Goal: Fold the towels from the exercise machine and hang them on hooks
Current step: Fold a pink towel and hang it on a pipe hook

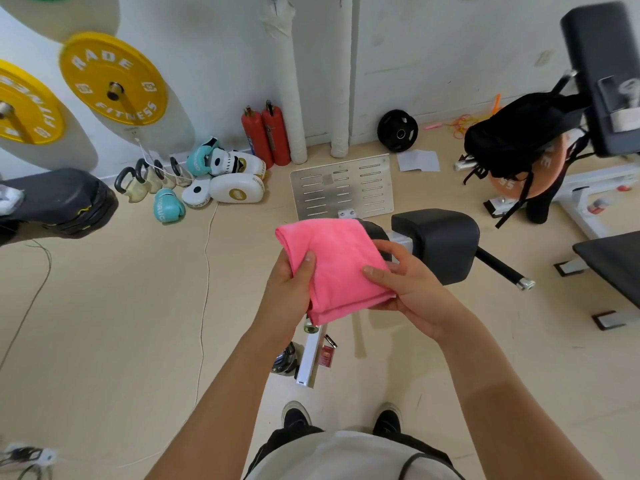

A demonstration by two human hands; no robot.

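Note:
A pink towel [337, 263], folded into a thick rectangle, is held between both hands at the middle of the view. My left hand [289, 285] grips its left edge, thumb on top. My right hand [407, 282] holds the right edge, thumb lying across the top and fingers underneath. Just behind the towel stands the exercise machine with its black padded rollers [436, 242] and a metal footplate [343, 188]. No hooks show in this view.
Yellow weight plates [112, 79] hang on the left wall. Boxing gloves and pads [221, 178], kettlebells and two red extinguishers [266, 133] line the wall base. A black bag [516, 133] sits on a bench at right. A white cable [204, 289] runs across the floor.

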